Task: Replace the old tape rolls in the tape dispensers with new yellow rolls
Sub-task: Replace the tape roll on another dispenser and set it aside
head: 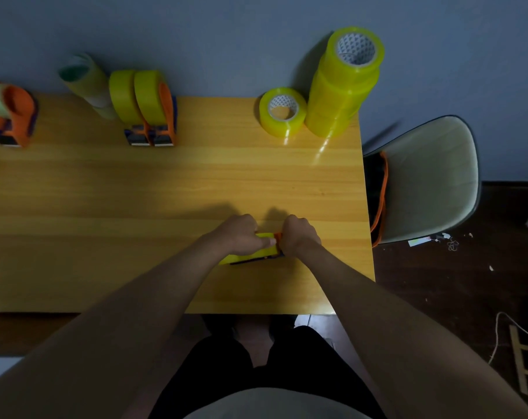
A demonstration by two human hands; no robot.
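Near front edge of wooden table (105,189), right of centre: a tape dispenser (258,257) is seen lying low on the surface, loaded with a yellow roll (264,237). Only slivers show between the hands: translucent yellow tape band, a dark lower body edge, a small orange part at the top right. Most of it is hidden by the knuckles.

Left hand (241,234) is curled over the left side of the roll, knuckles up, thumb laid along the yellow band pointing right. Right hand (299,235) is clenched over the dispenser's right end, at the orange part; fingers are tucked under and cannot be seen singly. The two fists are nearly touching. Both forearms are stretched forward from the near edge, converging on the dispenser.

Far right of table: a tall stack of yellow rolls (344,86) is stood on end, with a single yellow roll (282,111) lying flat just beside it. Far centre-left: two orange dispensers (152,110), side by side, loaded yellow. A pale greenish roll stack (88,83) is leaned just beside them. Far left edge: another orange dispenser (13,116), partly cropped.

A grey chair (432,176) is placed just off the table's right side.
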